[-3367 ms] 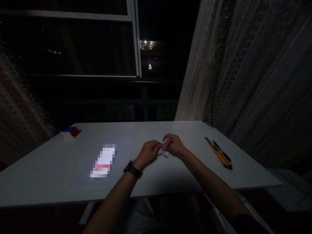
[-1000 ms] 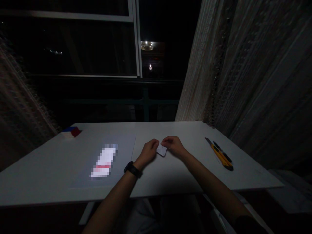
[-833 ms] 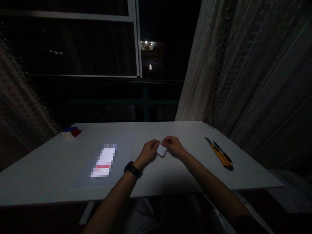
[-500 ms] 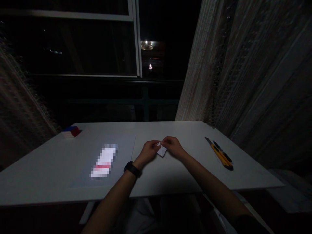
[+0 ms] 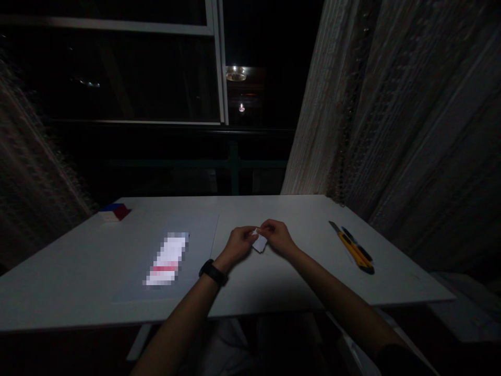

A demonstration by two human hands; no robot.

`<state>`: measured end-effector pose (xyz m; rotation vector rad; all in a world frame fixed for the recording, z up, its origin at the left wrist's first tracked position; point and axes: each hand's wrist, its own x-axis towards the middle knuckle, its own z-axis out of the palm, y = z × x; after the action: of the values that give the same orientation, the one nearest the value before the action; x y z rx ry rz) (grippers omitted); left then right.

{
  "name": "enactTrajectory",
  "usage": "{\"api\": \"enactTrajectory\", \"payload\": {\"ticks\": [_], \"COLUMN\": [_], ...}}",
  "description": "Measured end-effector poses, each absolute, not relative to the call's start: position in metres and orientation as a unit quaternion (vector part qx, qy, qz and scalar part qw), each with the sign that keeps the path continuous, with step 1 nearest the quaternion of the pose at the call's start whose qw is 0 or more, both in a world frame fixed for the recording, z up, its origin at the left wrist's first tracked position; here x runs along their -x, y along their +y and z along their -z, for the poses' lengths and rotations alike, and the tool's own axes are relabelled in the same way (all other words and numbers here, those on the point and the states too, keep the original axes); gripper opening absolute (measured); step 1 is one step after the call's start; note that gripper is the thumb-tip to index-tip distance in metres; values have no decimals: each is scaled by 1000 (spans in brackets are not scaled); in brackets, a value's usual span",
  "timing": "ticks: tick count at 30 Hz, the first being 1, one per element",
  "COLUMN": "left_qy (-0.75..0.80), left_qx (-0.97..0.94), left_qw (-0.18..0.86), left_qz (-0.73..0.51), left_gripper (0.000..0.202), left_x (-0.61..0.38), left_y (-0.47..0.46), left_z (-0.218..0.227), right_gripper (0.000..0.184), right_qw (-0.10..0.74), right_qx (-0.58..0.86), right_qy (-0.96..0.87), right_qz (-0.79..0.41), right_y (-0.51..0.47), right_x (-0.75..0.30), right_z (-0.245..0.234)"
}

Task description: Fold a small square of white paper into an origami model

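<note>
A small folded piece of white paper is pinched between my two hands, low over the middle of the table. My left hand is closed on its left upper side, with a dark watch on that wrist. From the right, my right hand grips the paper's top with thumb and fingers. The two sets of fingertips nearly meet and cover the upper part of the paper. Its lower corner points toward me.
On the white table, a yellow utility knife and a dark pen-like object lie at the right. A bright, pixelated screen rests on a pale sheet at left. A coloured puzzle cube stands at the far left.
Both hands stay in nearly the same place. The visible part of the paper looks slightly different in shape at its lower corner.
</note>
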<state>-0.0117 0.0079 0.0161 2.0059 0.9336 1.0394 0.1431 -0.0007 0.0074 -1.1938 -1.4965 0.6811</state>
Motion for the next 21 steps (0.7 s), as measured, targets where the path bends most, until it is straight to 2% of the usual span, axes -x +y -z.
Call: {"api": "enactTrajectory", "payload": {"ticks": [9, 21], "left_qy": [333, 400], "left_qx": [-753, -728], "left_qw": [409, 381], "left_qz": [-394, -406], "left_gripper": [31, 35], "left_x": [10, 8], "left_y": [2, 7], "left_z": [-21, -13], "right_gripper": [18, 14], "right_qw": [523, 509], "right_qx": [528, 529], "right_qy": [-616, -632], "right_qz": [-262, -247], "right_y": [-5, -10], "right_x": [-140, -136], "right_z": [-12, -16]}}
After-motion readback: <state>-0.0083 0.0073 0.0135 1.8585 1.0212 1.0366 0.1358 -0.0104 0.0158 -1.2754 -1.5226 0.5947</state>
